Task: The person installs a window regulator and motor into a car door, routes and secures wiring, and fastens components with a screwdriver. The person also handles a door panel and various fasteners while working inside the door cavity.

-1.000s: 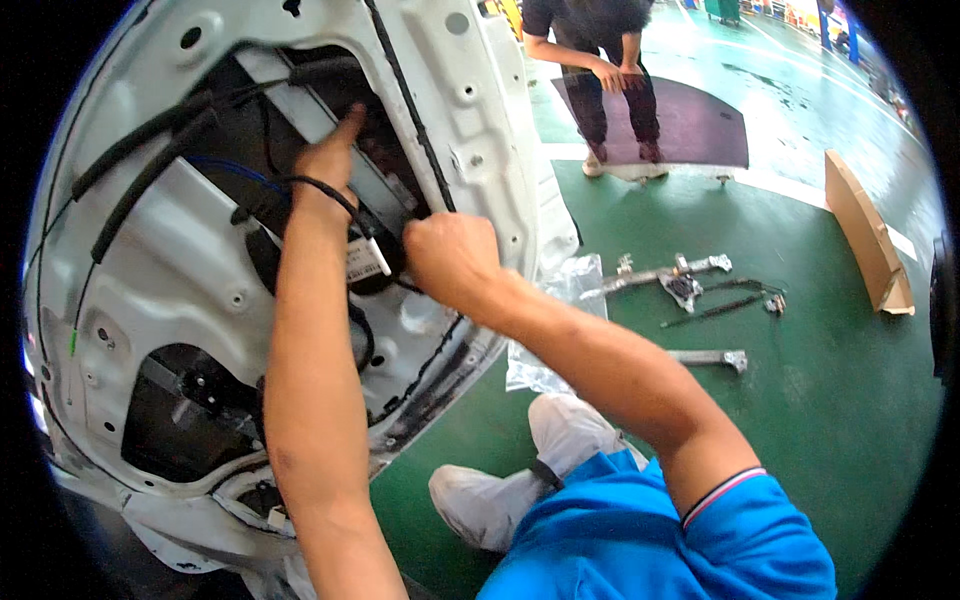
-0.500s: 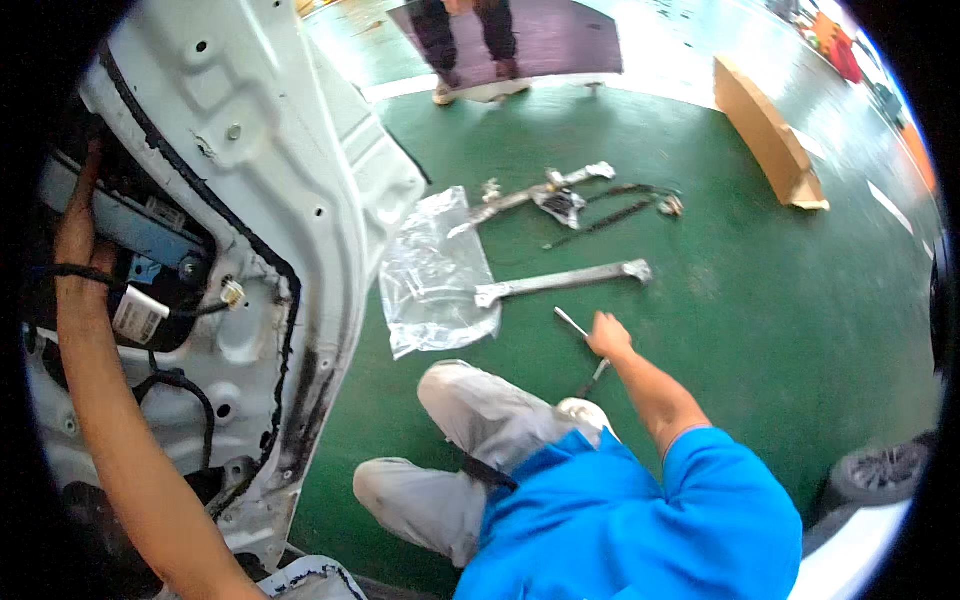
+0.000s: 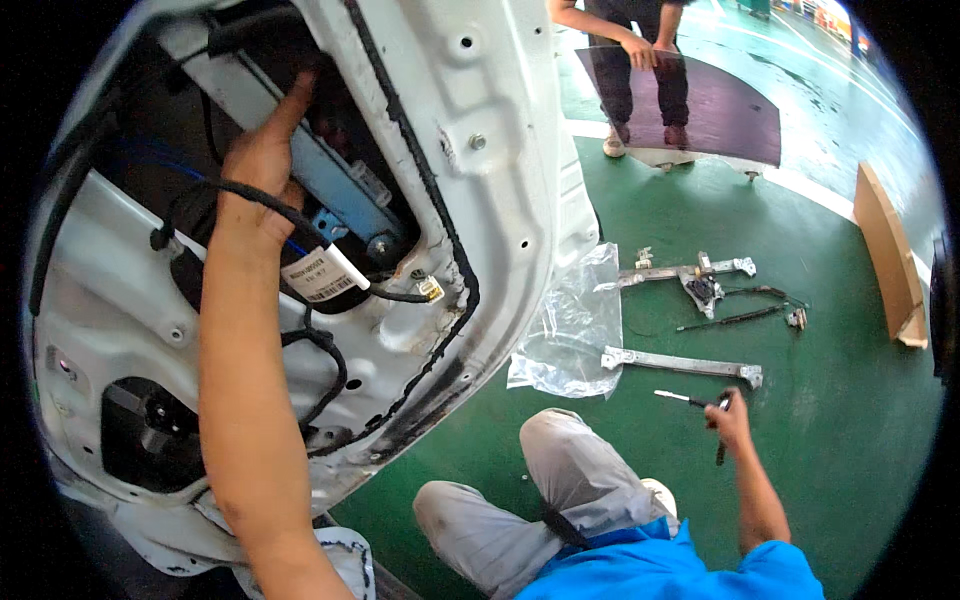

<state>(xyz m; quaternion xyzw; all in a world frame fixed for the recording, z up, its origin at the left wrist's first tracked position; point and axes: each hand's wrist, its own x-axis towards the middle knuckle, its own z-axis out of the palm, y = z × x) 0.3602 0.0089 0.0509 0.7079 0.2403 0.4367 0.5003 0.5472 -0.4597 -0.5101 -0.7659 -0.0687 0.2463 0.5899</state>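
On the left is a white car door [image 3: 500, 200] with its inner side bare. My left hand [image 3: 262, 165] reaches through the door's upper opening and grips a blue-grey metal rail [image 3: 345, 185], one digit stretched across it; its other fingers are mostly hidden. A black wiring harness [image 3: 262, 192] with a white label crosses over that wrist. Over the floor at right, my right hand [image 3: 733, 418] is closed round what looks like a ratchet wrench [image 3: 680, 398], its silver tip pointing left and a dark end hanging below the hand.
On the green floor lie a clear plastic bag [image 3: 570, 330], a straight metal rail [image 3: 685, 364] and a window regulator [image 3: 700, 285] with cables. Farther off, another person's hands [image 3: 640, 52] hold tinted window glass [image 3: 700, 110]. A long cardboard box [image 3: 888, 260] stands at right.
The view has swung left, so the door fills more of it and the floor parts sit farther right. The wrench has turned in my right hand. My left hand stays at the rail.
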